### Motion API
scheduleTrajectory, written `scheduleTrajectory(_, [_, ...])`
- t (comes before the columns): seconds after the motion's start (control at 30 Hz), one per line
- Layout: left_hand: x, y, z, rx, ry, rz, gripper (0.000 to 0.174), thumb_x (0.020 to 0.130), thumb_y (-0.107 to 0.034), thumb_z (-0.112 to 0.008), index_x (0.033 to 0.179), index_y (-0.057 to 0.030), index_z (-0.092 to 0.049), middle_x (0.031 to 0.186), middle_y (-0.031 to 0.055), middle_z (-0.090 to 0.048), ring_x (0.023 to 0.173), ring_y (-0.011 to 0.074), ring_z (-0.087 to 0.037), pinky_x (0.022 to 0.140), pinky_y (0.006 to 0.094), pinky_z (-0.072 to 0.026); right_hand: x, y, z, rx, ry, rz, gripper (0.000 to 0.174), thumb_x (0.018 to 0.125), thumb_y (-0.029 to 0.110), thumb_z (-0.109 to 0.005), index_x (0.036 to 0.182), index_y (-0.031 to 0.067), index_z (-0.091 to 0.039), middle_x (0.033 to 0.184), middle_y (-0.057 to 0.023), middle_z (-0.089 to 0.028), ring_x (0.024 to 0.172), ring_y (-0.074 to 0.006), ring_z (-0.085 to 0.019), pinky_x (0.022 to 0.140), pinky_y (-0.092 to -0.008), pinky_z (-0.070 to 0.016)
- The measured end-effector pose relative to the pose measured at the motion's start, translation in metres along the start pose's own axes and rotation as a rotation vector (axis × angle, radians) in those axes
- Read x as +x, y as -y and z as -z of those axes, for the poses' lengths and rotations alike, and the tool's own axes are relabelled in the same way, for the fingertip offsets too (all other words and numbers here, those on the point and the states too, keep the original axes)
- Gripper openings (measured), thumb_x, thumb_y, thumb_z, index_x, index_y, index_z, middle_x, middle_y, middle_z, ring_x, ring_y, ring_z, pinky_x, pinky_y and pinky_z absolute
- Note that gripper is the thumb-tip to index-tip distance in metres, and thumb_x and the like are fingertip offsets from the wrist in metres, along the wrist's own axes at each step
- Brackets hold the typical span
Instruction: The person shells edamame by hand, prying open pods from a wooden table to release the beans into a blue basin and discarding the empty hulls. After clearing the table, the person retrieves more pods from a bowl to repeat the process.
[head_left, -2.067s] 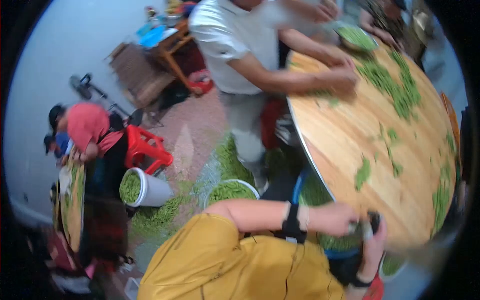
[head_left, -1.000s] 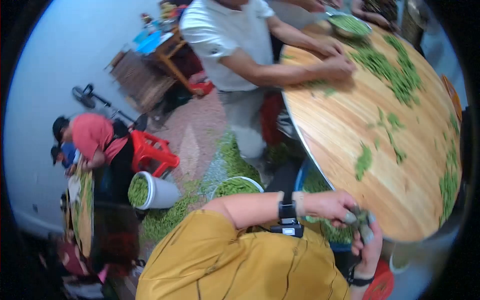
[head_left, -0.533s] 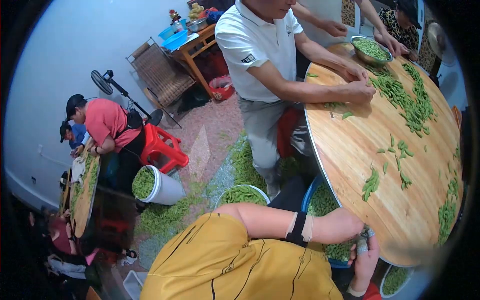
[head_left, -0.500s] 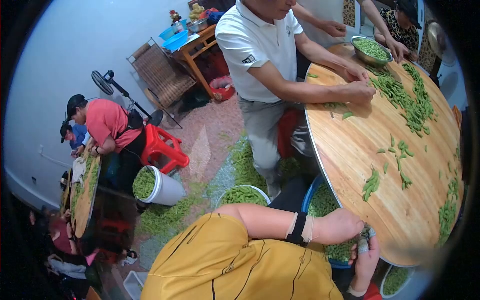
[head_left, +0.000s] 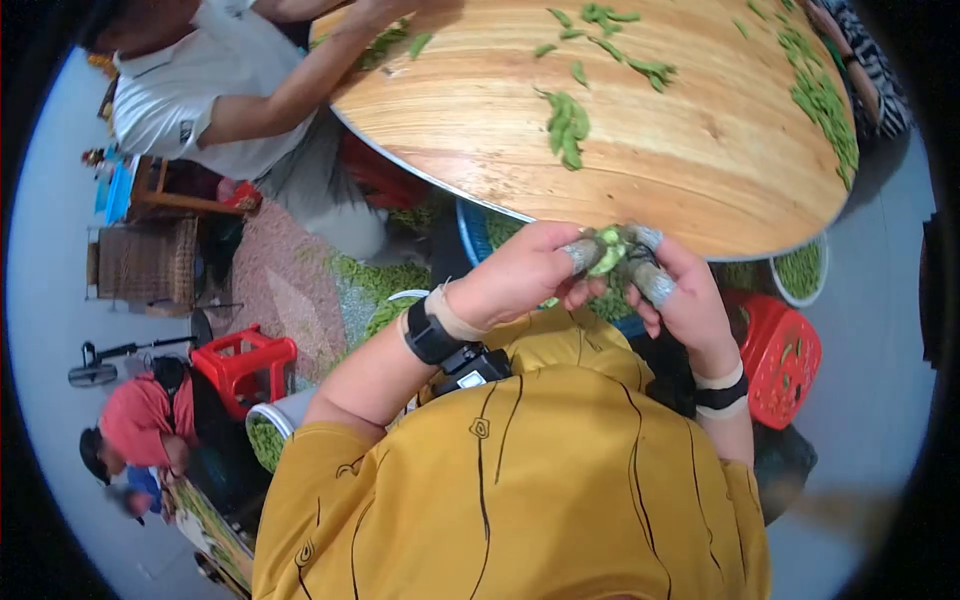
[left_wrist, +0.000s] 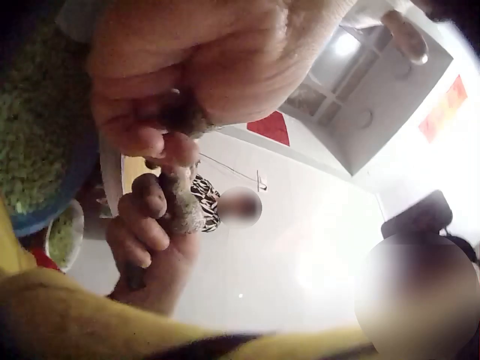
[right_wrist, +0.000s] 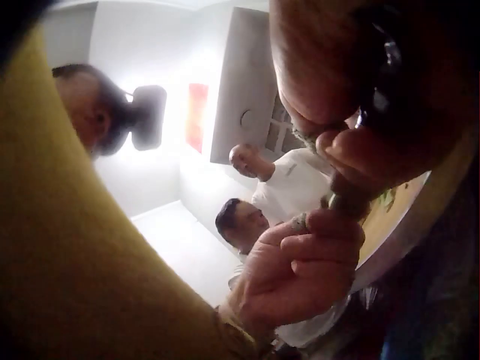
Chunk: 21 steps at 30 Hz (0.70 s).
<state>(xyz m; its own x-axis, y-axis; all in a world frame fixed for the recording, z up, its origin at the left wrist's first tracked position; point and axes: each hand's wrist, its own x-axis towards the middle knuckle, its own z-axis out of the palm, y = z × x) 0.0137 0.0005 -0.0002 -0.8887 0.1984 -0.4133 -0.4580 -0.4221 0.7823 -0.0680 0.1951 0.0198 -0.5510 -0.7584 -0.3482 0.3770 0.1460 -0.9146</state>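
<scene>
Both hands meet in front of the chest, close over the table's near edge in the head view. A bright green soybean pod [head_left: 607, 250] lies between their fingertips. My left hand [head_left: 520, 275] pinches it from the left, its thumb wrapped in grey tape. From the other side, my right hand [head_left: 692, 305] pinches it with taped thumb and finger. In the left wrist view the right hand [left_wrist: 154, 244] faces the left hand, fingers curled. The right wrist view shows the left hand [right_wrist: 300, 262] with fingertips against those of the right hand, which mostly hide the pod.
Loose pods [head_left: 568, 130] lie on the round wooden table [head_left: 450, 130]. Below its edge stands a blue tub [head_left: 470, 232] of green beans. A white bucket [head_left: 822, 265] and a red stool [head_left: 785, 360] are at right. Another person [head_left: 230, 80] works at the table's far left.
The head view has swung round, bringing the hands from the lower right to the middle. The green pod between the fingertips now shows; the hands stay together.
</scene>
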Motion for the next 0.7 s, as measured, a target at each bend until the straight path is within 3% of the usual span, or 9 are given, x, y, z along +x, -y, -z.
scheduleTrajectory(0.03, [-0.001,-0.001,0.000,0.000,0.018,0.014,0.019,0.094,-0.014,-0.049,0.102,0.0006,-0.059,0.078,0.0041,-0.058,0.060,0.0092,-0.049,0.056,0.0219,-0.0397,0.003,-0.007,0.000,0.006,-0.021,-0.005,0.031,0.090,0.011,-0.052,0.120,0.0023,-0.053,0.072,-0.0003,-0.056,0.050,-0.0072,-0.048,0.044,-0.0219,-0.0421])
scheduleTrajectory(0.1, [-0.003,-0.009,-0.004,0.337,-0.024,-0.061,0.017,0.091,-0.004,-0.046,0.102,0.0007,-0.058,0.081,0.0025,-0.060,0.064,0.0089,-0.053,0.060,0.0224,-0.0445,0.011,-0.022,-0.006,-0.428,-0.268,0.455,0.034,0.086,0.005,-0.055,0.120,0.0023,-0.054,0.077,-0.0020,-0.059,0.066,-0.0119,-0.058,0.061,-0.0252,-0.0500])
scheduleTrajectory(0.13, [-0.004,-0.011,-0.008,0.337,-0.013,-0.055,0.017,0.091,-0.004,-0.046,0.102,0.0007,-0.058,0.081,0.0025,-0.060,0.064,0.0089,-0.053,0.060,0.0224,-0.0445,0.009,-0.018,-0.009,-0.428,-0.278,0.450,0.034,0.086,0.005,-0.055,0.120,0.0023,-0.054,0.077,-0.0020,-0.059,0.066,-0.0119,-0.058,0.061,-0.0252,-0.0500])
scheduleTrajectory(0.2, [-0.007,-0.012,-0.015,0.597,-0.064,-0.133,0.019,0.087,0.002,-0.042,0.099,0.0017,-0.057,0.079,0.0014,-0.059,0.066,0.0090,-0.055,0.062,0.0236,-0.0469,0.006,-0.002,-0.016,-0.707,-0.376,0.368,0.029,0.079,0.009,-0.063,0.107,0.0005,-0.057,0.079,-0.0088,-0.060,0.071,-0.0233,-0.060,0.065,-0.0335,-0.0489])
scheduleTrajectory(0.23, [-0.005,-0.004,-0.013,0.732,-0.071,-0.235,0.018,0.086,0.003,-0.044,0.098,0.0023,-0.057,0.078,0.0022,-0.059,0.066,0.0095,-0.057,0.062,0.0246,-0.0481,0.010,-0.004,-0.013,-0.877,-0.372,0.501,0.031,0.073,0.010,-0.066,0.102,0.0025,-0.058,0.081,-0.0138,-0.059,0.073,-0.0310,-0.059,0.065,-0.0370,-0.0479])
scheduleTrajectory(0.33, [-0.007,-0.001,-0.010,0.953,-0.101,-0.286,0.016,0.086,0.003,-0.046,0.098,0.0031,-0.057,0.076,0.0034,-0.059,0.065,0.0096,-0.056,0.061,0.0250,-0.0485,0.015,-0.011,-0.010,-0.982,-0.361,0.583,0.028,0.070,0.010,-0.066,0.097,0.0029,-0.059,0.079,-0.0153,-0.057,0.074,-0.0353,-0.058,0.064,-0.0410,-0.0470])
scheduleTrajectory(0.43, [-0.014,-0.006,-0.006,0.745,-0.191,-0.186,0.015,0.087,0.003,-0.047,0.098,0.0033,-0.057,0.075,0.0047,-0.059,0.065,0.0096,-0.057,0.061,0.0250,-0.0489,0.007,-0.005,-0.010,-0.956,-0.380,0.481,0.022,0.069,0.008,-0.064,0.090,0.0020,-0.058,0.077,-0.0159,-0.055,0.073,-0.0360,-0.056,0.063,-0.0423,-0.0461])
scheduleTrajectory(0.53, [-0.014,-0.007,-0.006,0.720,-0.257,-0.178,0.016,0.086,0.004,-0.047,0.098,0.0035,-0.058,0.075,0.0061,-0.061,0.067,0.0096,-0.059,0.062,0.0251,-0.0489,0.002,-0.003,-0.014,-1.000,-0.341,0.534,0.019,0.070,0.007,-0.064,0.086,0.0010,-0.056,0.078,-0.0168,-0.055,0.073,-0.0366,-0.056,0.063,-0.0423,-0.0461])
scheduleTrajectory(0.7, [-0.012,-0.003,-0.010,0.758,-0.162,-0.226,0.018,0.083,0.007,-0.048,0.097,0.0029,-0.059,0.076,0.0075,-0.063,0.068,0.0112,-0.061,0.062,0.0270,-0.0495,0.007,-0.013,-0.017,-1.016,-0.275,0.537,0.020,0.071,0.009,-0.065,0.086,0.0009,-0.056,0.079,-0.0170,-0.056,0.075,-0.0367,-0.057,0.063,-0.0419,-0.0467])
